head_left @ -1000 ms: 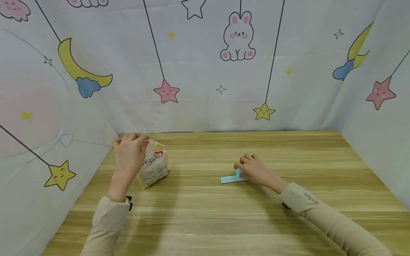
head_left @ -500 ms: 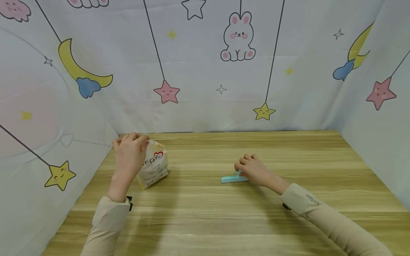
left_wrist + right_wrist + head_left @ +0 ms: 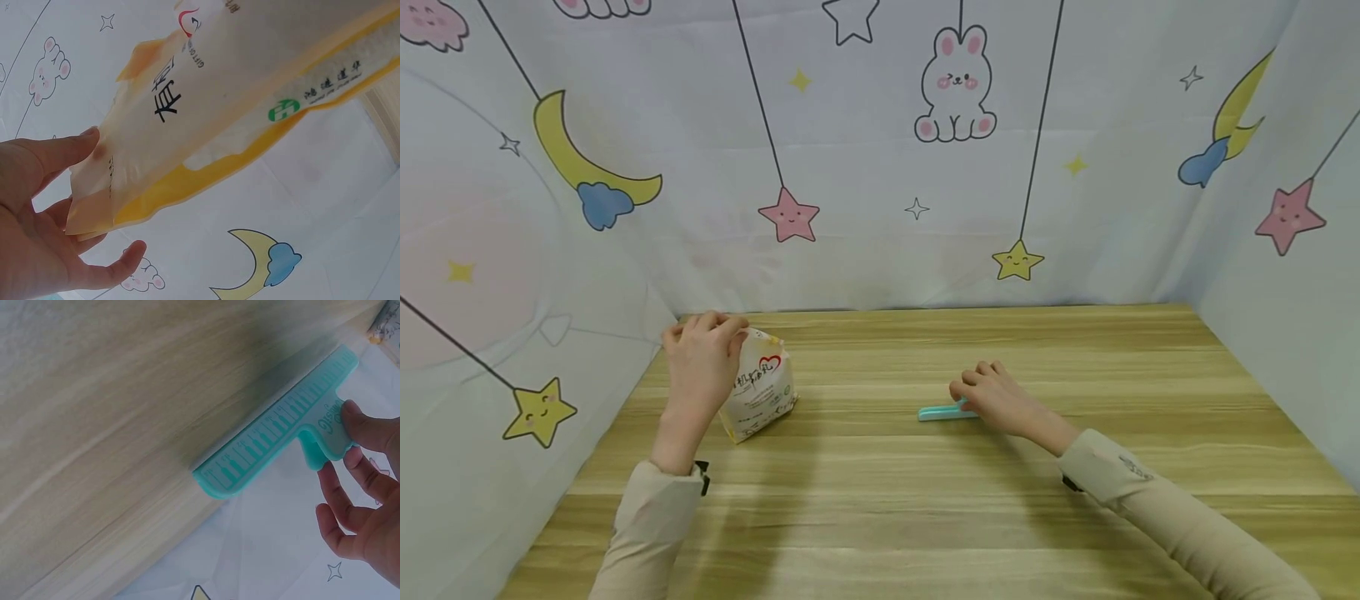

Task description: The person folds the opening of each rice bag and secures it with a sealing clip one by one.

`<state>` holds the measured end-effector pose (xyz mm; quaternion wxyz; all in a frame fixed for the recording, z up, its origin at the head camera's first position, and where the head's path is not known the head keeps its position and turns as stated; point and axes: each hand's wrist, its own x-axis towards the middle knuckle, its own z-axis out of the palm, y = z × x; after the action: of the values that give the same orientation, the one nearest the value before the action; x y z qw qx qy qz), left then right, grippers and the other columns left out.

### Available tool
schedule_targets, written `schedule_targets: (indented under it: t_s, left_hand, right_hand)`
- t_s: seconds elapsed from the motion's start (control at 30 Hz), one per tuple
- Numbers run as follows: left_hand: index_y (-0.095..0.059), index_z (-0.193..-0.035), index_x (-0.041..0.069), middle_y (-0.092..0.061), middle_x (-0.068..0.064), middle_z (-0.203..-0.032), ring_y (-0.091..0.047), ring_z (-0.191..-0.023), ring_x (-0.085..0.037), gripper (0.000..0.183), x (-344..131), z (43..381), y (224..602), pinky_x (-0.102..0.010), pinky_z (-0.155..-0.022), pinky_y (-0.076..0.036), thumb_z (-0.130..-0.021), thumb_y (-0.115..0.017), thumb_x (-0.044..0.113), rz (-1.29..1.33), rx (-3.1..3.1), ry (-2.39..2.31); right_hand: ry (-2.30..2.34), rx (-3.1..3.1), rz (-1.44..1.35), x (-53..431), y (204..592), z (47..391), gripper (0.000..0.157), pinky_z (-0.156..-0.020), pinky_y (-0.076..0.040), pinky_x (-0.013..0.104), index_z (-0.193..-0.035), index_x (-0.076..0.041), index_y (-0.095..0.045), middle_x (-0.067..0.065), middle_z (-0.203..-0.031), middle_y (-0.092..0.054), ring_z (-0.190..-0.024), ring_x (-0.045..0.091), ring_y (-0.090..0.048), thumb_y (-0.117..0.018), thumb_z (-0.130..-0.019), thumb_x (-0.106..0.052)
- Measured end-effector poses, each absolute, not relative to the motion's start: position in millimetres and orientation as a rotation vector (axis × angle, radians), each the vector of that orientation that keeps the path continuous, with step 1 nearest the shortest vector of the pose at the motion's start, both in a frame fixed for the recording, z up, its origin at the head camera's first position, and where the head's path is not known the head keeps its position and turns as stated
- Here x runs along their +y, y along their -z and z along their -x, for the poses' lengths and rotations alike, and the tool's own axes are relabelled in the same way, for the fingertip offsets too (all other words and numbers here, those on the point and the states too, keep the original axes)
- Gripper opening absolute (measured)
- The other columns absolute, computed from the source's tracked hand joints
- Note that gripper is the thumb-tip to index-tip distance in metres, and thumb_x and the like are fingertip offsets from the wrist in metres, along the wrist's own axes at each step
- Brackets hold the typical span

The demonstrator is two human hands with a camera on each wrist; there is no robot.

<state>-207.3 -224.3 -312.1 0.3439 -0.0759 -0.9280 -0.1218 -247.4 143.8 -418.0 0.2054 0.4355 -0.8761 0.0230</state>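
At the left of the table my left hand [image 3: 702, 358] pinches the top edge of a white paper-like bag [image 3: 763, 392] with black writing, a red heart and yellow sides. The bag [image 3: 206, 106] stands on the table, its top between thumb and fingers in the left wrist view. Right of the middle, my right hand [image 3: 996, 398] pinches the handle tabs of a turquoise bag clip [image 3: 281, 425] between thumb and fingers. The clip is long, with a piano-key pattern. Its long edge is at the table surface; in the head view my hand covers its right part.
The wood-grain table [image 3: 880, 500] has a white cloth backdrop [image 3: 865, 150] behind it and at both sides, printed with stars, moons and rabbits. The bag and the clip are a good distance apart.
The clip has tipped in my right hand, so that its patterned face no longer shows in the head view and its narrow edge does. The left hand and bag stay put.
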Motion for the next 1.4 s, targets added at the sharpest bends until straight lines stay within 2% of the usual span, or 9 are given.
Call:
schedule_targets:
  t_s: [0.2,0.7,0.97,1.13,1.3,1.4]
  left_hand:
    - [-0.067,-0.091,0.005,-0.063,-0.018,-0.091,-0.055,-0.089,-0.037,0.011,-225,207,313,-0.060,-0.084,-0.029,-0.082,-0.060,0.005,0.199,-2.404,0.327]
    - [-0.067,-0.091,0.006,-0.063,-0.017,-0.090,-0.055,-0.090,-0.036,0.011,-226,208,313,-0.060,-0.084,-0.029,-0.083,-0.060,0.006,0.201,-2.401,0.318]
    - [-0.067,-0.091,0.005,-0.063,-0.017,-0.091,-0.053,-0.091,-0.037,0.011,-226,208,313,-0.059,-0.083,-0.029,-0.083,-0.060,0.006,0.189,-2.396,0.320]
    - [-0.067,-0.091,0.005,-0.063,-0.018,-0.091,-0.052,-0.092,-0.038,0.011,-226,208,313,-0.060,-0.083,-0.029,-0.082,-0.061,0.006,0.190,-2.389,0.324]
    - [-0.067,-0.092,0.006,-0.063,-0.018,-0.092,-0.052,-0.092,-0.038,0.011,-226,209,314,-0.061,-0.084,-0.029,-0.083,-0.060,0.008,0.196,-2.396,0.320]
    - [-0.067,-0.092,0.005,-0.063,-0.018,-0.092,-0.052,-0.093,-0.039,0.012,-226,208,314,-0.061,-0.084,-0.028,-0.083,-0.060,0.007,0.194,-2.403,0.323]
  right_hand:
    - [-0.062,-2.419,-1.199,143,417,248,0.021,-0.064,-0.029,0.028,-0.079,-0.016,-0.051,-0.004,-0.072,-0.048,-0.065,0.015,-0.039,-0.071,-0.072,-0.016]
    - [-0.083,-2.388,-1.182,135,409,249,0.025,-0.062,-0.019,0.026,-0.077,-0.016,-0.047,-0.004,-0.070,-0.043,-0.061,0.012,-0.029,-0.072,-0.072,-0.014]
    - [-0.089,-2.363,-1.194,132,408,250,0.025,-0.062,-0.019,0.026,-0.077,-0.016,-0.046,-0.003,-0.071,-0.042,-0.062,0.012,-0.029,-0.071,-0.073,-0.012]
    - [-0.118,-2.370,-1.199,131,407,251,0.025,-0.062,-0.020,0.025,-0.078,-0.016,-0.047,-0.001,-0.078,-0.045,-0.065,0.014,-0.034,-0.071,-0.073,-0.011]
    - [-0.168,-2.398,-1.197,128,406,251,0.022,-0.063,-0.027,0.026,-0.081,-0.016,-0.051,0.001,-0.091,-0.049,-0.076,0.019,-0.047,-0.071,-0.074,-0.011]
    - [-0.188,-2.418,-1.203,126,406,252,0.019,-0.064,-0.031,0.028,-0.083,-0.016,-0.052,0.003,-0.097,-0.053,-0.082,0.022,-0.050,-0.069,-0.075,-0.011]
